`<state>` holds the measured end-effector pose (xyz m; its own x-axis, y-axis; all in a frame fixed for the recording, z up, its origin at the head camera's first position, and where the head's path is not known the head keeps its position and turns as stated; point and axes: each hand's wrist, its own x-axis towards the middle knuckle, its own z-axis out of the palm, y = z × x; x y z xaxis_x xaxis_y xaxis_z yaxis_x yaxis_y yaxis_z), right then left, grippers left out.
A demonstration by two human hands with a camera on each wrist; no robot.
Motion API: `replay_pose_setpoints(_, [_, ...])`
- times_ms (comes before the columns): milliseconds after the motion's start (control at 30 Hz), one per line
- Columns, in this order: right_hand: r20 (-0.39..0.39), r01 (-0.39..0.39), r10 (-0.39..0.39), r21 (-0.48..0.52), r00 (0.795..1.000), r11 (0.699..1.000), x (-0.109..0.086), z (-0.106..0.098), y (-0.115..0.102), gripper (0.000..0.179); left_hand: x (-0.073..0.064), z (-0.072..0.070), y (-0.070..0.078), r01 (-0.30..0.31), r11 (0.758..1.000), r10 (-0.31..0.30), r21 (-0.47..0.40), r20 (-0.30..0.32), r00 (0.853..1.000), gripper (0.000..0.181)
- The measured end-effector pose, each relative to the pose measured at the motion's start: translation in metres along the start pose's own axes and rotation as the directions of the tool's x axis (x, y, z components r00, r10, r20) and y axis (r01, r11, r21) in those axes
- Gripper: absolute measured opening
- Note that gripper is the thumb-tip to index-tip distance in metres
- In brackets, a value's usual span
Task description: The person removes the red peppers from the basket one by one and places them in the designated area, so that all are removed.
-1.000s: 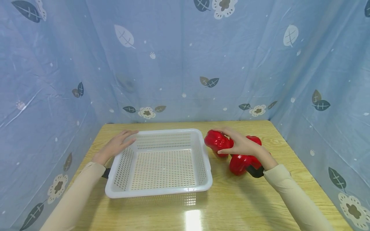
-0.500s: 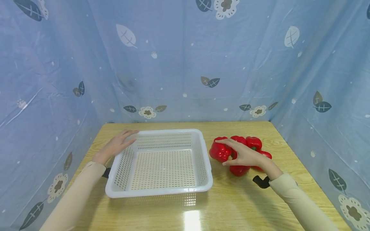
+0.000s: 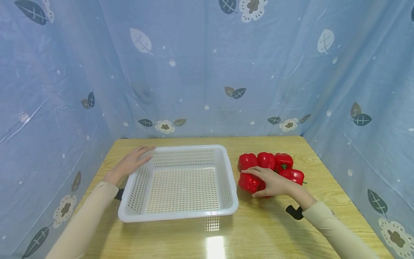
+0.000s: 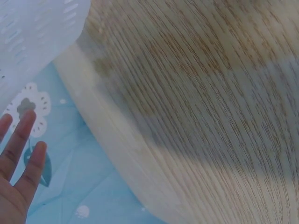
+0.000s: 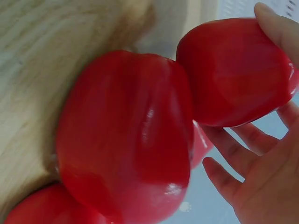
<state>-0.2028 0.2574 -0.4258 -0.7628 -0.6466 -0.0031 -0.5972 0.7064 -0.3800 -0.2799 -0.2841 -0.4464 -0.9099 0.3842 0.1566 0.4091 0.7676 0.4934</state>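
My right hand (image 3: 275, 182) is around a red bell pepper (image 3: 249, 182) right of the white basket. In the right wrist view the thumb lies on one side of that bell pepper (image 5: 233, 72) and the fingers (image 5: 231, 147) on the other. Another red bell pepper (image 5: 126, 135) sits close against it. Several more peppers (image 3: 266, 160) cluster behind and beside the hand, which partly hides some. At the left, my left hand (image 3: 129, 163) rests at the rim of the white perforated basket (image 3: 178, 216), fingers extended; the left wrist view shows those fingers (image 4: 32, 165) spread.
A light wooden table (image 3: 258, 237) bears everything, its left edge just beyond the basket. Blue patterned curtains (image 3: 207, 72) enclose the back and both sides. Black wrist straps (image 3: 294, 212) show at the wrists.
My right hand has come nearer the front and slightly right with the pepper, uncovering other peppers behind it. The left hand and basket have stayed in place.
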Motion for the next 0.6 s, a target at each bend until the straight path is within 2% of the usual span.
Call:
replay_pose_setpoints(267, [0.000,-0.005,0.005,-0.105,1.000,0.994,0.001,0.008,0.001,0.084,0.002,0.001,-0.002,-0.003,1.000,0.003,0.001,0.003,1.000,0.050])
replay_pose_setpoints(600, [0.010,-0.004,0.005,-0.082,1.000,0.997,0.002,0.012,0.004,0.086,0.001,-0.002,0.001,0.012,1.000,-0.012,0.002,0.021,1.000,0.050])
